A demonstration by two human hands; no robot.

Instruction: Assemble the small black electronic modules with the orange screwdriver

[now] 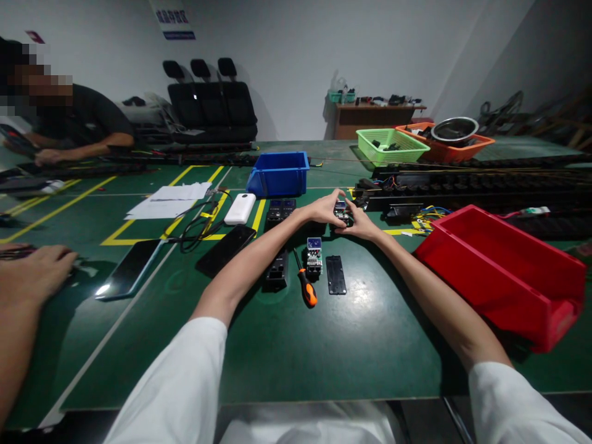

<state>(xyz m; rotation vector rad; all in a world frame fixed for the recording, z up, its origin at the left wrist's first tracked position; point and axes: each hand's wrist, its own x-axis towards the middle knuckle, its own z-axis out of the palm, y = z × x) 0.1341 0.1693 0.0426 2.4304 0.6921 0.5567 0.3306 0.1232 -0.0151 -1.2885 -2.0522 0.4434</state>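
Note:
Both arms reach forward over the green table. My left hand point(325, 209) and my right hand point(362, 224) close from either side on a small circuit board point(341, 211) with a blue part at its top; the fingers cover some of it. Nearer to me lies a similar circuit board point(314, 258) with a blue display. Beside it are an orange-and-black screwdriver point(308, 288), a flat black cover point(336, 275) and a black housing point(277, 271) partly behind my left forearm. Further black modules point(280, 209) sit left of my left hand.
A blue bin point(279, 174) stands behind, a red bin point(490, 277) at right. Left are a white power bank point(240, 209), a black phone point(224, 250), another phone point(131, 269), cables and papers point(169, 200). A co-worker's hand point(34, 271) rests at far left; another person sits beyond.

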